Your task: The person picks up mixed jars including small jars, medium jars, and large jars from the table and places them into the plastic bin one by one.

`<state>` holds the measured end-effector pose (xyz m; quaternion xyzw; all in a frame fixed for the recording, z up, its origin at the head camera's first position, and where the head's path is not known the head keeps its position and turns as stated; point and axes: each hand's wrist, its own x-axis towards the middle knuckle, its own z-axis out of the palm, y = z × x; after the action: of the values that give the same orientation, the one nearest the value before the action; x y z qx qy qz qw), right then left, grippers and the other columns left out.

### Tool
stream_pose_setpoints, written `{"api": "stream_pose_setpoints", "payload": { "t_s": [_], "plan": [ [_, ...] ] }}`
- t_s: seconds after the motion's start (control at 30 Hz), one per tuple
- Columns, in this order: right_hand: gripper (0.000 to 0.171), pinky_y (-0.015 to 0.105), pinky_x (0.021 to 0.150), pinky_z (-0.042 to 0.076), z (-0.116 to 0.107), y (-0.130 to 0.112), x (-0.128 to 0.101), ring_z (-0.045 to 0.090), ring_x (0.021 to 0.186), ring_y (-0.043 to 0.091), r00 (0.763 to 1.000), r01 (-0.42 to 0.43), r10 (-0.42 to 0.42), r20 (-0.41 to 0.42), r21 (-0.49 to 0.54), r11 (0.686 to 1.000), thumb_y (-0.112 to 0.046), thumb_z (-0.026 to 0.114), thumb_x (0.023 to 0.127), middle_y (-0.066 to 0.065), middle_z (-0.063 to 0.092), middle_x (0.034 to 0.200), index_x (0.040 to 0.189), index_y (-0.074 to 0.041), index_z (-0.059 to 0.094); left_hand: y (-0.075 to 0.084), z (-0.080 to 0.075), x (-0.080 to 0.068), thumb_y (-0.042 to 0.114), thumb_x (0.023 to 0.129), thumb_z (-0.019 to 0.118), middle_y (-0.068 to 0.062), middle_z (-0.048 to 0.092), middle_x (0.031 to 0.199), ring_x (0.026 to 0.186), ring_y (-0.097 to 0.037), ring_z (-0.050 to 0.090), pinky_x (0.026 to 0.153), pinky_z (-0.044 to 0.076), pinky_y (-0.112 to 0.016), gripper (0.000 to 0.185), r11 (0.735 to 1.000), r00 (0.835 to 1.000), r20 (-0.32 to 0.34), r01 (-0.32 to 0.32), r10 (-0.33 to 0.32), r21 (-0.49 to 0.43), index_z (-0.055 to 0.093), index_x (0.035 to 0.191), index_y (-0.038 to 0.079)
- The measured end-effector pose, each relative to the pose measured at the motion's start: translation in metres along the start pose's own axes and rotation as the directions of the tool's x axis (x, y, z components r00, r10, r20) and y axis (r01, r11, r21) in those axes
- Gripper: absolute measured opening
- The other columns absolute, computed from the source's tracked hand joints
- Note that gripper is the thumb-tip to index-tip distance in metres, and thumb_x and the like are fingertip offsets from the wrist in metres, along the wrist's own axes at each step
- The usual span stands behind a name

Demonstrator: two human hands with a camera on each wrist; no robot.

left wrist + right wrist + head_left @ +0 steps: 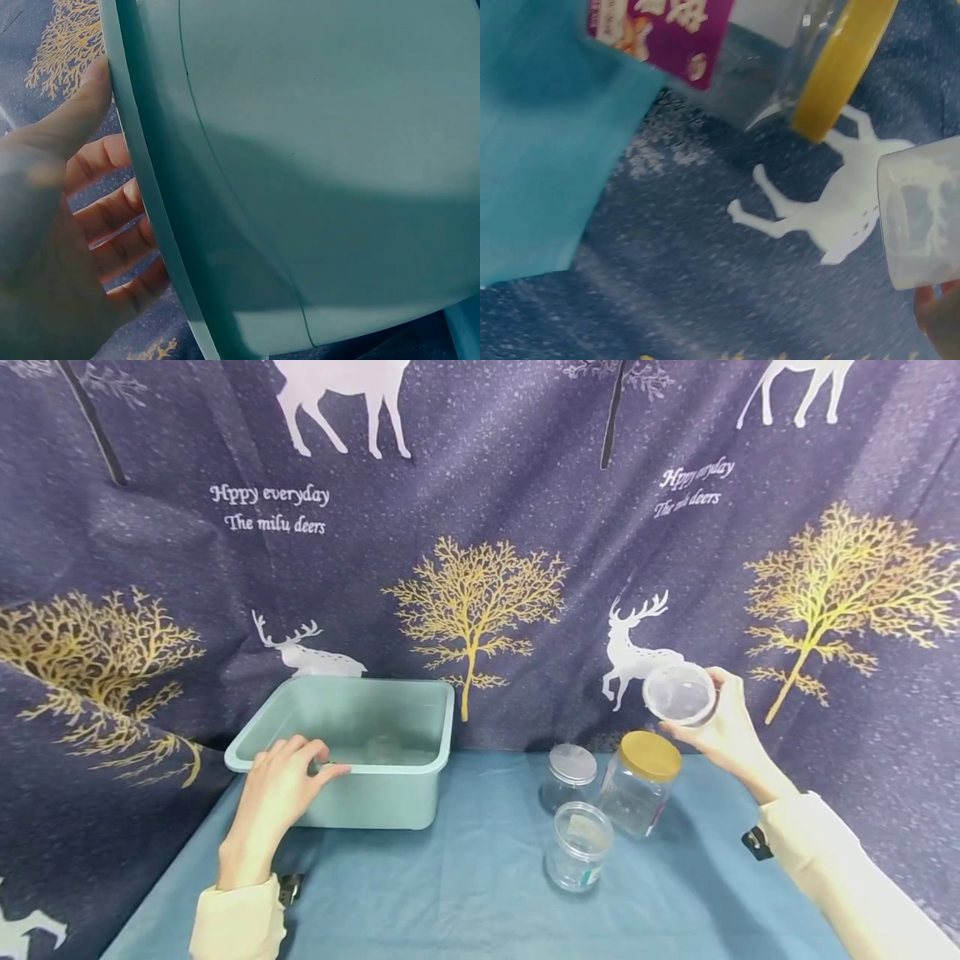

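My left hand (pixel 281 785) is at the near rim of the green plastic bin (pixel 375 797). Its fingers curl over the rim, tips hidden behind the edge in the left wrist view, with the thumb along it. At the right my right hand (pixel 720 727) holds up a translucent plastic cup (pixel 679 693), its round end facing the head camera. Below that hand stands a clear jar with a gold lid (pixel 649 756). Next to it are a clear jar with a silvery lid (pixel 572 766) and, nearer me, a clear plastic jar (pixel 577 856).
A blue cloth (pixel 480 893) covers the table. A dark curtain (pixel 510 485) printed with deer and trees hangs right behind the bin and jars. Inside the bin, a faint clear round thing (pixel 384 748) shows near the bottom.
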<state>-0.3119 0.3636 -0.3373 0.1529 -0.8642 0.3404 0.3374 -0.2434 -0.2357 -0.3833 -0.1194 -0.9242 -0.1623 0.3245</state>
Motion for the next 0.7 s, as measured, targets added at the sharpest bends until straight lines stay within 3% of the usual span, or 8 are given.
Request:
{"api": "stream_pose_setpoints", "payload": {
  "t_s": [0.2,0.33,0.4,0.53,0.7],
  "plan": [
    [0.096,0.038,0.092,0.029,0.015,-0.015,0.010,0.040,0.111,0.036,0.995,0.098,-0.098,0.003,0.004,0.995,0.000,0.093,0.052,0.023,0.036,0.125,0.129,0.006,0.037,0.000,-0.002,0.000,0.039,0.077,0.082,-0.001,0.055,0.078,0.072,-0.026,0.051,0.070,0.038,-0.048,0.031,1.000,1.000,0.014,0.010,-0.010,0.000,0.066,0.084,0.013],
    [0.095,0.039,0.098,0.027,0.025,-0.025,0.016,0.038,0.115,0.036,0.978,0.209,-0.209,-0.006,0.029,0.977,0.002,0.092,0.047,0.025,0.039,0.129,0.127,0.005,0.041,0.000,-0.002,0.001,0.038,0.076,0.083,-0.001,0.056,0.079,0.072,-0.026,0.052,0.070,0.038,-0.047,0.031,1.000,1.000,0.009,0.006,-0.006,-0.003,0.067,0.084,0.013],
    [0.093,0.040,0.102,0.023,0.030,-0.030,0.021,0.037,0.117,0.038,0.958,0.287,-0.287,-0.004,0.027,0.958,0.001,0.090,0.045,0.027,0.042,0.129,0.125,0.005,0.043,-0.001,-0.001,0.002,0.037,0.076,0.083,-0.001,0.056,0.079,0.072,-0.026,0.052,0.070,0.038,-0.048,0.030,1.000,1.000,0.004,0.000,0.000,-0.004,0.067,0.083,0.013],
    [0.088,0.051,0.103,0.024,0.041,-0.040,0.029,0.040,0.113,0.045,0.894,0.448,-0.448,0.028,-0.010,0.894,-0.006,0.086,0.042,0.029,0.046,0.120,0.120,0.008,0.046,-0.001,-0.001,0.002,0.038,0.076,0.083,-0.001,0.056,0.079,0.072,-0.026,0.052,0.070,0.038,-0.048,0.031,1.000,1.000,0.005,-0.003,0.003,-0.005,0.066,0.083,0.013],
    [0.090,0.057,0.097,0.031,0.064,-0.064,0.035,0.046,0.110,0.041,0.835,0.542,-0.537,0.120,-0.011,0.840,-0.008,0.088,0.042,0.021,0.052,0.118,0.122,0.004,0.049,-0.002,0.001,0.001,0.039,0.076,0.083,-0.002,0.058,0.080,0.074,-0.028,0.053,0.070,0.038,-0.048,0.032,1.000,1.000,0.001,0.003,-0.003,-0.008,0.068,0.084,0.012]
  ]
}}
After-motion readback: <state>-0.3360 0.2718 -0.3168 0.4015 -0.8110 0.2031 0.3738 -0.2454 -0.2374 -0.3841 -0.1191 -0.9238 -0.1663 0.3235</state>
